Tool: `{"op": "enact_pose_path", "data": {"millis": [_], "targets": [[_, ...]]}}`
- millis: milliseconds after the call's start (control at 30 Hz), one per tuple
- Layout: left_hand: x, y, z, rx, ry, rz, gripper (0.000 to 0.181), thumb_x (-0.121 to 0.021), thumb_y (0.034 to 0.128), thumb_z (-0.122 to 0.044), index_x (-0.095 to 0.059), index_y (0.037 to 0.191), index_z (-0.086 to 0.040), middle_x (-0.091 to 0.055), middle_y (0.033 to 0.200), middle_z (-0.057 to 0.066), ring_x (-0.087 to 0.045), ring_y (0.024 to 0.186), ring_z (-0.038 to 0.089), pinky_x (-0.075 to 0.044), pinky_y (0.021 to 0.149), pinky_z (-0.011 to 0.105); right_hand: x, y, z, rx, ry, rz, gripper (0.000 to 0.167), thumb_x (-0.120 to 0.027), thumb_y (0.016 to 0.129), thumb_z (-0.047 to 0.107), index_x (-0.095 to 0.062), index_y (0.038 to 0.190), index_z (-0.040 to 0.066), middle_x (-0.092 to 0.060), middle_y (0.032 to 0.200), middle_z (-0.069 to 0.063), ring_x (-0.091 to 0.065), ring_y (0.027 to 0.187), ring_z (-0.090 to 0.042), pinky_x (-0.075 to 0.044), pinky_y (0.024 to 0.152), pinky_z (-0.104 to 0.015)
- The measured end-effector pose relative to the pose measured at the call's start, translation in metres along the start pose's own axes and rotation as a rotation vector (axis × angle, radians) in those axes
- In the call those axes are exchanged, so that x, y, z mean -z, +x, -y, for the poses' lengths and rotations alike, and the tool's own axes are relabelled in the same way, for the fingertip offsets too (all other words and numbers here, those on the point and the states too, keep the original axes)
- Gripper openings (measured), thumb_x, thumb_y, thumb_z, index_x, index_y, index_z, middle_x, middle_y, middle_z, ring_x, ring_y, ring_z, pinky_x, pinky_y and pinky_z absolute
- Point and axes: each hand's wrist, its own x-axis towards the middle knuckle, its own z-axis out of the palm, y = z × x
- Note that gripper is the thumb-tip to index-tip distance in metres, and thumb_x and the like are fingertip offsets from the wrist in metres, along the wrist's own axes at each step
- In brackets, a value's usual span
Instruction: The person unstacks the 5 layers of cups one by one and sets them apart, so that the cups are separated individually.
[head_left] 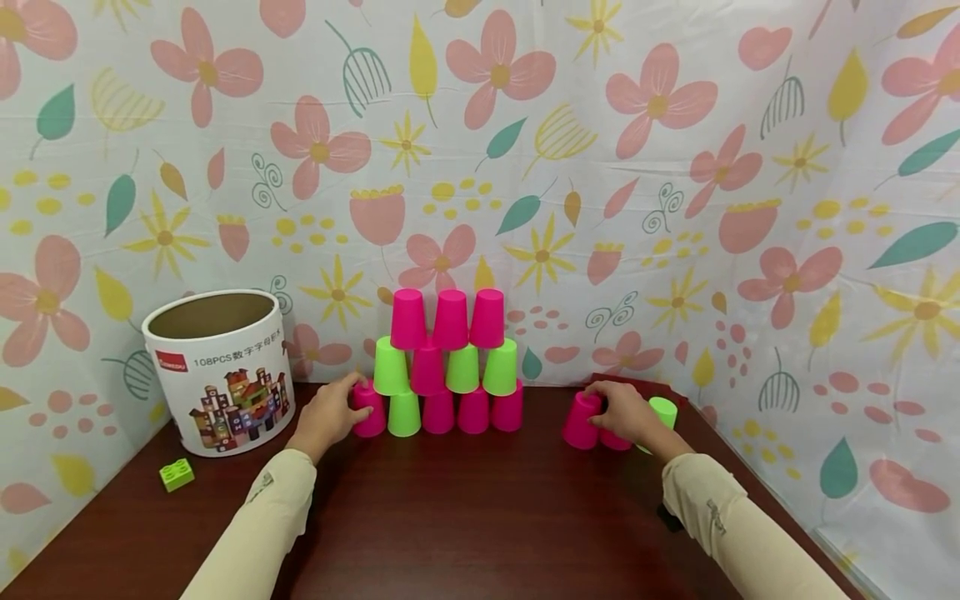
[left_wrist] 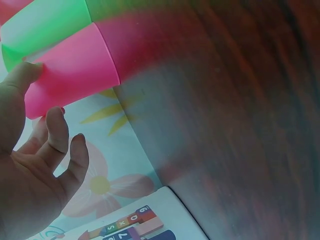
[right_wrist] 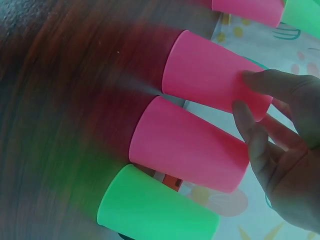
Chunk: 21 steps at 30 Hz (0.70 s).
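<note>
Dk red-brown table, floral cloth behind & to R. L hand pinches btm-L pink cup of stack; R hand pinches 2nd pink cup, apart.

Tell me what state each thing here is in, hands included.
Stack: standing in three tiers, cups upside down
Left hand: pinching the stack's bottom-left pink cup
Right hand: pinching a separate pink cup, upside down
Second pink cup: upside down
Green cup beside it: upside down
Bucket: upright, open at the top
Block: studs up
</note>
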Motion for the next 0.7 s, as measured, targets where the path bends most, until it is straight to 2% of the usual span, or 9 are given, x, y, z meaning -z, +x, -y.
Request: {"op": "enact_pose_path", "data": {"millis": [233, 533, 700], "targets": [[-0.001, 0.0, 0.001, 0.003, -0.002, -0.004, 0.045, -0.079, 0.0852, -0.027, -0.057, 0.123, -0.019, -0.067, 0.112, 0.014, -0.063, 0.097, 0.031, -0.051, 0.071, 0.05, 0.001, 0.001, 0.0, 0.013, -0.006, 0.009, 0.039, -0.083, 0.077, 0.005, -0.068, 0.113, 0.003, -0.067, 0.109, -0.013, -0.062, 0.095, -0.028, -0.055, 0.079, -0.047], [-0.001, -0.001, 0.0, 0.001, 0.001, -0.009, 0.045, -0.079, 0.0852, -0.027, -0.056, 0.124, -0.019, -0.066, 0.114, 0.015, -0.063, 0.099, 0.033, -0.051, 0.072, 0.052, 0.006, 0.001, 0.009, 0.076, -0.006, -0.083, 0.039, -0.082, 0.078, 0.01, -0.067, 0.115, 0.007, -0.064, 0.111, -0.011, -0.061, 0.099, -0.03, -0.053, 0.082, -0.048], [-0.003, -0.001, 0.001, 0.001, 0.003, -0.011, 0.045, -0.079, 0.0851, -0.027, -0.056, 0.123, -0.02, -0.066, 0.117, 0.016, -0.063, 0.1, 0.033, -0.051, 0.072, 0.052, 0.008, 0.003, 0.024, 0.083, 0.048, -0.132, 0.041, -0.08, 0.082, 0.012, -0.065, 0.12, 0.009, -0.064, 0.107, -0.01, -0.061, 0.09, -0.027, -0.053, 0.071, -0.04]]}}
